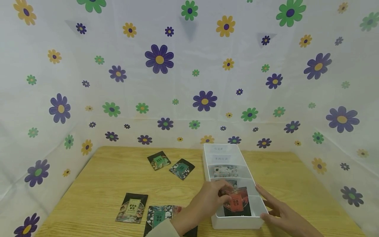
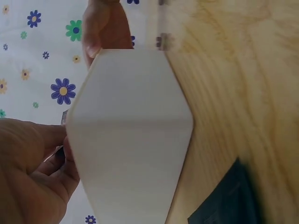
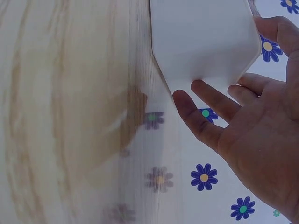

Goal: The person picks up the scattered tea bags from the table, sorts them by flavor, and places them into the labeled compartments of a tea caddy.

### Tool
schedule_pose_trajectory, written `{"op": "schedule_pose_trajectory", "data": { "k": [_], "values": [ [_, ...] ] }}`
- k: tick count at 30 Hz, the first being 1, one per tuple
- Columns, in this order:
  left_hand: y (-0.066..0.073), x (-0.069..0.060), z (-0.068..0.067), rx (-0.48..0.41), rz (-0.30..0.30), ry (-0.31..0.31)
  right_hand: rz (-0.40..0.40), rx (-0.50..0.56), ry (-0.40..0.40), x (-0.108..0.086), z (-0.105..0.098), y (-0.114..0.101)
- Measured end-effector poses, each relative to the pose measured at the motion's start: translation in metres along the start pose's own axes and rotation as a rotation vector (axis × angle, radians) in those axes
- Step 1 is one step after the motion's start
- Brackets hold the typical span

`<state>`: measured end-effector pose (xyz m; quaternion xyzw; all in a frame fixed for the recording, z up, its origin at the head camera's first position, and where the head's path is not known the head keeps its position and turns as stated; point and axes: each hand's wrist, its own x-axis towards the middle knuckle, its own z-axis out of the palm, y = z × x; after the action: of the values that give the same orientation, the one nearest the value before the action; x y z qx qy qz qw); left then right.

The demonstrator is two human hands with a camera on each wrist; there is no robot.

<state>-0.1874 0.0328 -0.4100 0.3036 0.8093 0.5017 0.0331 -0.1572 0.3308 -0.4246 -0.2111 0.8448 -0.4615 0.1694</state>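
The left hand [image 1: 211,197] pinches the red packet [image 1: 238,203] inside the box [image 1: 237,223], six-o'clock end; right hand [image 1: 280,211] loose-fingered against its four-o'clock side! Another packet [image 1: 226,171] already sits twelve-ward; at least four loose packets [image 1: 131,208] remain out, eight to ten o'clock.

we see 1 black packet [image 1: 238,204] with a red label [image 1: 236,201] facing up, at the near end of the white box [image 1: 237,223], open-topped, upright, divided into compartments.

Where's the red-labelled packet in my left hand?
In the head view, right of centre, the left hand pinches the red-labelled packet in the near end of the white box.
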Motion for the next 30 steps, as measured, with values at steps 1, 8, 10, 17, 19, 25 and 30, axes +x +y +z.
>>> {"op": "schedule_pose_trajectory", "data": {
  "k": [1,8,10,17,19,25,30],
  "values": [
    [0.0,0.0,0.002,0.024,0.011,-0.011,-0.008,0.007,-0.007,0.0,0.0,0.001],
    [0.003,-0.003,0.013,0.231,0.101,-0.048,-0.035,0.055,-0.029,-0.001,-0.002,0.005],
    [0.003,-0.004,0.016,0.302,0.116,-0.048,-0.037,0.069,-0.032,-0.001,-0.001,0.005],
    [0.003,-0.006,0.021,0.466,0.161,-0.039,-0.059,0.07,-0.034,-0.001,-0.001,0.007],
    [0.003,-0.006,0.022,0.493,0.17,-0.032,-0.046,0.059,-0.029,-0.001,-0.001,0.007],
    [0.002,-0.008,0.024,0.634,0.294,0.039,-0.022,0.018,-0.022,-0.001,-0.001,0.005],
    [0.001,-0.011,0.025,0.792,0.419,0.178,-0.008,0.024,-0.019,-0.001,-0.001,0.003]
  ]
}}
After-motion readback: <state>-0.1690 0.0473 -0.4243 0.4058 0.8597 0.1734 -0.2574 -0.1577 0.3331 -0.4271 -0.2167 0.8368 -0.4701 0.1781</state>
